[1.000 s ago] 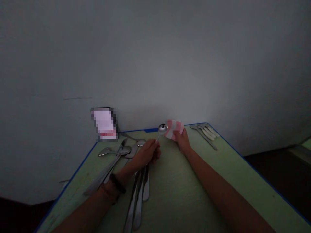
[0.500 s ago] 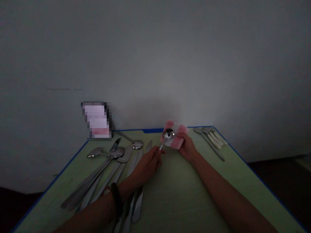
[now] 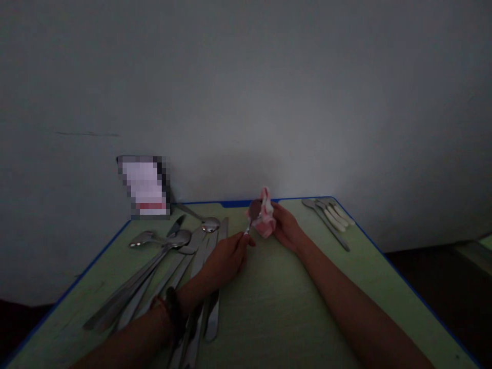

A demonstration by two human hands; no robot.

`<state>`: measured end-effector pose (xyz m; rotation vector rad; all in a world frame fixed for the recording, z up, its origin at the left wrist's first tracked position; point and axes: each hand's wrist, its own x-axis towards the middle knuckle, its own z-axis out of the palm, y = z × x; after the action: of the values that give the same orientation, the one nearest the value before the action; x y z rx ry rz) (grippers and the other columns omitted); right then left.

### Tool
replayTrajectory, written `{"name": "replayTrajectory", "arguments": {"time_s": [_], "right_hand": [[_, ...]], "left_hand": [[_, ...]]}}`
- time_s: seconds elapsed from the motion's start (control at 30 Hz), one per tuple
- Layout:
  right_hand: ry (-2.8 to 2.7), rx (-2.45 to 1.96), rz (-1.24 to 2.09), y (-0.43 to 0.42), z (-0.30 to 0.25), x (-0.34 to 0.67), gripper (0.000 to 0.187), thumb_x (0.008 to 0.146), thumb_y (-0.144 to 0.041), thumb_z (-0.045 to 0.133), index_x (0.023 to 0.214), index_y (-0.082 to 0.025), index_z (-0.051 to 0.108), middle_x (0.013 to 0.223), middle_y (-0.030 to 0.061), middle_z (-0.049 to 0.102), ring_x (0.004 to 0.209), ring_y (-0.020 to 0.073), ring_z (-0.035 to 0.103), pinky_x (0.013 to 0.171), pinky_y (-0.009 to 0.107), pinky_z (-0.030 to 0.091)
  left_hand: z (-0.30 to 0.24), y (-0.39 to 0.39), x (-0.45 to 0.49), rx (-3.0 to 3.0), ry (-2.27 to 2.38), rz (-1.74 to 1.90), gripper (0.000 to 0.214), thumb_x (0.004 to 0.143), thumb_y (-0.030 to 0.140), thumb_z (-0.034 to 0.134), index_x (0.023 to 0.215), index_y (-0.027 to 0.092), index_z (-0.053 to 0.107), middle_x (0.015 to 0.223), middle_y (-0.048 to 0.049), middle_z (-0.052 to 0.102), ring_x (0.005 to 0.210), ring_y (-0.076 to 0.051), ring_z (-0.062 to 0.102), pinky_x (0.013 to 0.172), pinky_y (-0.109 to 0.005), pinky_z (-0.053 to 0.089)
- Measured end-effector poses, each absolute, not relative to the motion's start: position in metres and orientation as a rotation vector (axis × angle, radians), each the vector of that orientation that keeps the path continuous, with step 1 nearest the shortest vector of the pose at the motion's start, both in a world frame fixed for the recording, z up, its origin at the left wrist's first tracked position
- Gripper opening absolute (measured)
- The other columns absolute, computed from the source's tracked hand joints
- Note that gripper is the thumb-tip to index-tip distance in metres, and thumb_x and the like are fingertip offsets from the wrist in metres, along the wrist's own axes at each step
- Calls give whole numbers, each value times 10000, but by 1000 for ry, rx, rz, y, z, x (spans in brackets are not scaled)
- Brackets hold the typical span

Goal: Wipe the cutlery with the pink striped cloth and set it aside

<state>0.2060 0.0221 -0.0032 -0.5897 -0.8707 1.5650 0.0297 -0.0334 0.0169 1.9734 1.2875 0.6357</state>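
In the head view my left hand [image 3: 229, 254] pinches the handle of a metal spoon [image 3: 254, 209], whose bowl points up and away from me. My right hand [image 3: 285, 225] grips a pink and white cloth [image 3: 266, 220], bunched up behind and beside the spoon's bowl. Some of the right fingers are hidden by the cloth. Under and left of my left forearm lie several pieces of metal cutlery, among them a spoon [image 3: 210, 224], another spoon [image 3: 180, 238] and long flat-handled pieces [image 3: 212, 318].
On the table's [image 3: 284, 318] far right lie a long metal piece of cutlery [image 3: 330, 229] and several white-handled ones [image 3: 335, 219]. A blurred-out phone-like device [image 3: 145, 187] leans against the grey wall [image 3: 246, 102] at the back left. A blue edge borders the green tabletop.
The cloth was spread flat behind the spoon and is now crumpled around its bowl's side. My right hand has moved left, closer to the spoon. The whole view has shifted slightly.
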Motion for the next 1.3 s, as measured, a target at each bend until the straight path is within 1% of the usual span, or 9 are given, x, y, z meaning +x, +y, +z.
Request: {"name": "replayTrajectory", "arguments": {"time_s": [0.13, 0.27, 0.47, 0.63, 0.77, 0.9, 0.97, 1.1, 1.3], "right_hand": [[-1031, -596, 1584, 19, -5, 207, 319, 660, -250, 710, 965, -186, 641, 904, 27, 676, 743, 134, 601, 734, 269, 463], [-1148, -716, 1525, 19, -8, 208, 343, 594, -221, 756, 918, -172, 657, 904, 39, 673, 774, 152, 600, 753, 290, 458], [-1173, -829, 1410, 21, -15, 207, 208, 656, -272, 706, 820, -155, 652, 785, 16, 666, 687, 129, 580, 666, 254, 448], [-1057, -744, 1567, 19, -8, 205, 140, 662, -210, 667, 789, -152, 655, 736, 13, 672, 664, 134, 596, 693, 265, 465], [-834, -659, 1588, 24, -5, 207, 198, 634, -101, 595, 818, -152, 648, 780, 26, 686, 704, 157, 620, 734, 298, 485], [-643, -598, 1585, 29, -2, 210, 217, 660, -139, 503, 833, -157, 632, 820, 41, 680, 695, 170, 615, 635, 314, 513], [-650, -578, 1595, 27, 1, 210, 217, 674, -174, 479, 823, -153, 636, 813, 53, 678, 715, 184, 614, 616, 319, 519], [-796, -513, 1666, 17, 8, 208, 258, 666, -191, 462, 843, -154, 646, 838, 66, 685, 842, 220, 619, 733, 370, 520], [-859, -469, 1779, 8, 11, 205, 235, 688, -238, 511, 864, -150, 638, 878, 70, 687, 926, 230, 613, 811, 387, 495]], "left_hand": [[16, -36, 30, 2149, 1349, 582, 407, 927, 379, 233, 919, 188, 592, 666, -27, 648, 674, -189, 627, 652, -283, 428], [13, -40, 32, 2277, 1402, 451, 365, 923, 333, 240, 940, 191, 576, 883, -68, 683, 793, -218, 643, 730, -322, 433], [11, -39, 32, 2339, 1406, 389, 384, 936, 330, 197, 963, 189, 553, 858, -77, 679, 790, -214, 643, 728, -318, 438], [13, -40, 33, 2408, 1436, 343, 388, 938, 349, 199, 955, 178, 547, 819, -92, 672, 738, -215, 641, 655, -294, 422], [16, -46, 35, 2432, 1479, 303, 315, 915, 349, 290, 1119, 197, 476, 779, -71, 675, 697, -219, 647, 604, -276, 401], [15, -48, 35, 2447, 1474, 302, 364, 917, 325, 280, 1248, 204, 369, 772, -65, 682, 687, -227, 655, 592, -280, 398], [14, -47, 35, 2459, 1451, 297, 355, 928, 326, 252, 1235, 209, 386, 791, -66, 686, 697, -222, 658, 600, -279, 402], [14, -46, 34, 2475, 1422, 296, 341, 939, 332, 217, 1146, 209, 457, 878, -80, 692, 743, -231, 663, 629, -296, 415], [14, -45, 33, 2480, 1402, 252, 399, 946, 375, 167, 1012, 188, 512, 818, -84, 686, 720, -242, 659, 631, -309, 420]]}}
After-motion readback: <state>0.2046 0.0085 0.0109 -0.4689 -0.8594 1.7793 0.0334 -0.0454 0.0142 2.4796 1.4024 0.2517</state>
